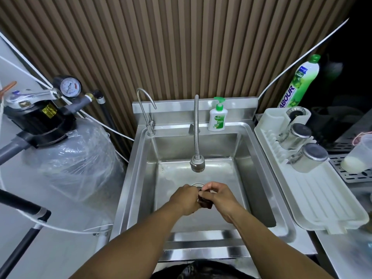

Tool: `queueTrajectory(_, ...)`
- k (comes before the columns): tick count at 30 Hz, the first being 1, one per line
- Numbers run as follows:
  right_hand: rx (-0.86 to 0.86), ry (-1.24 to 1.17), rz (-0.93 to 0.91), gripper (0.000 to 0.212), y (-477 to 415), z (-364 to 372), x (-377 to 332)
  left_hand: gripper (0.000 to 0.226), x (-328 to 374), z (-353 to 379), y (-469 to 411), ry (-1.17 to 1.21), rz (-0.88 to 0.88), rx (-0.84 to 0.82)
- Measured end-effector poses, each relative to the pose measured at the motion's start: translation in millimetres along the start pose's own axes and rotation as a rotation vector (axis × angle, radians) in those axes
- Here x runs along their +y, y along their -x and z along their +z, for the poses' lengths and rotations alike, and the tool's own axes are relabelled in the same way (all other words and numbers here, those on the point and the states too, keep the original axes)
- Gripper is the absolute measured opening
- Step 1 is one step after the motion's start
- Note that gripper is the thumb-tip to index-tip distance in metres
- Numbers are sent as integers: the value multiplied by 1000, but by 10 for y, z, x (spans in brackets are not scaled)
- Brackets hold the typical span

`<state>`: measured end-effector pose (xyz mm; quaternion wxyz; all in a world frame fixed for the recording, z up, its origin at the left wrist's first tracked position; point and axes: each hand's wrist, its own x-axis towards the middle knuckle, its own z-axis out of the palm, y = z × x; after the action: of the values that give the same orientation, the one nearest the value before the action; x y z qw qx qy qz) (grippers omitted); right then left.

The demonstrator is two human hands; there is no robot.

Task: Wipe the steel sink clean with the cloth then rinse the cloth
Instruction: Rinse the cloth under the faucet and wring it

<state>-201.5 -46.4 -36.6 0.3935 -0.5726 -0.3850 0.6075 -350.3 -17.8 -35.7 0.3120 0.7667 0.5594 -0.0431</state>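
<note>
Left hand [186, 199] and right hand [219, 195] both clenched around dark cloth [205, 203], mostly hidden, above sink [141, 178] drain.

a ribbed brown wall panel [161, 47] rises behind; a white dish rack [322, 202] sits right, a wrapped tank [80, 162] left.

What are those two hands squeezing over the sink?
A dark cloth, bunched up. The left hand grips its left end, the right hand its right end, above the sink.
</note>
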Motion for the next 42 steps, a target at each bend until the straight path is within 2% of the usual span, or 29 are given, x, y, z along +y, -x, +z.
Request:
queueTrajectory(4,5,56,-42,8,13,-34,15,14,44,9,-15,60,-17,-1)
queueTrajectory(6,-2,81,-71,8,2,-62,49,3,51,26,-31,20,-1,34)
queueTrajectory(10,10,124,-121,12,-56,-109,140,23,69,91,-85,-26,3,79)
queueTrajectory(13,-12,179,-165,20,-87,-143,177,24,98,91,-109,-26,10,80)
queueTrajectory(16,-52,90,-167,11,-41,-223,77,23,77,70,-107,-72,27,90)
queueTrajectory(18,47,4,-80,39,-72,-329,17,28,57,26,-83,-123,58,95)
queueTrajectory(20,75,-121,188,69,-184,-458,-5,32,45,-11,-77,-172,109,101)
queueTrajectory(21,17,-202,347,83,-236,-516,-1,34,53,-24,-77,-204,153,104)
queueTrajectory(23,-218,-268,597,110,-319,-579,7,33,108,-55,-87,-280,234,99)
queueTrajectory(27,-731,-162,795,139,-401,-491,-24,21,318,-118,-135,-459,333,50)
queueTrajectory(29,-850,-178,809,144,-419,-436,-41,18,394,-146,-181,-521,320,18)
queueTrajectory(31,-865,-206,788,138,-469,-434,3,21,427,-165,-214,-548,290,-12)
queueTrajectory(34,-815,-225,755,110,-491,-457,45,22,462,-158,-201,-563,272,-38)
queueTrajectory(38,-830,-179,726,93,-477,-479,75,23,446,-106,-200,-455,182,-52)
queueTrajectory(40,-847,-122,722,71,-466,-481,107,24,413,-77,-217,-501,215,-65)
queueTrajectory(42,-863,1,690,35,-430,-442,108,24,400,-42,-208,-543,248,-93)
